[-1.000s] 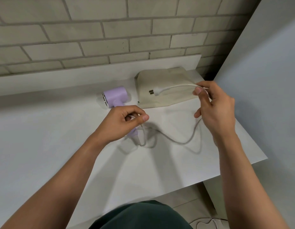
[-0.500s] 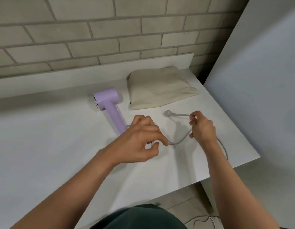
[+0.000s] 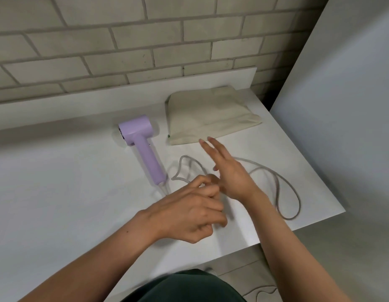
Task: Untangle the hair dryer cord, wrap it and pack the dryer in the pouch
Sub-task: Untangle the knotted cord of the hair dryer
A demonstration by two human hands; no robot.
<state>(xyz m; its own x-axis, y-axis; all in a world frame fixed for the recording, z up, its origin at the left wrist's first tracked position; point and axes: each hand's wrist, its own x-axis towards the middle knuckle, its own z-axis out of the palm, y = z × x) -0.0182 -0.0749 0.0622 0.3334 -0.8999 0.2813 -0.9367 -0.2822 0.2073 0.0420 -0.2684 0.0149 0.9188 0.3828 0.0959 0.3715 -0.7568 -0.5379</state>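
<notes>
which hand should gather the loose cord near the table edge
Right. The right hand is open and nearest the loose cord; the left hand seems to pinch it by the dryer.

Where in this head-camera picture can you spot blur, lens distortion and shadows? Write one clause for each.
Head view: the cord loops look smeared and ghosted by motion; head view: the brick wall shows bowed mortar lines, a wide-angle distortion; head view: soft shadows lie beside the hair dryer and under the left hand.
</notes>
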